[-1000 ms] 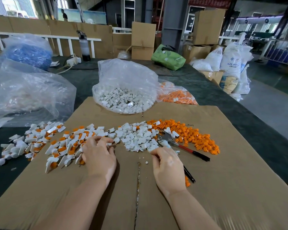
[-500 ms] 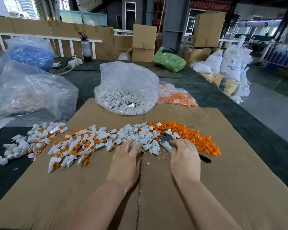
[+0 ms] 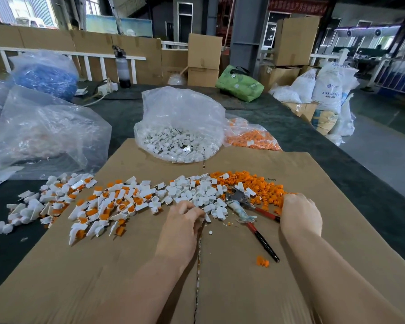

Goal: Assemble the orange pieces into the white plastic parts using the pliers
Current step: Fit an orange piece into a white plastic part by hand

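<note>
Pliers (image 3: 248, 208) lie idle on the cardboard sheet (image 3: 313, 230), handles splayed toward us, between our two hands. Our left hand (image 3: 181, 224) sits at the near edge of the loose white parts (image 3: 197, 192), fingers curled down into them; we cannot tell whether it has one pinched. Our right hand (image 3: 299, 213) reaches into the near edge of the orange pieces (image 3: 255, 185), fingertips bent and buried, grip likewise unclear. Finished parts (image 3: 108, 202), white with orange inside, lie to the left.

Judgement on handling: both kinds of piece look small, rigid and very light, so they should scatter easily and want a fingertip pinch, one at a time. White parts seem best held by the flat tab, leaving the round cup free. Pliers look heavier and stiff; we take them by the red-and-black handles.
</note>
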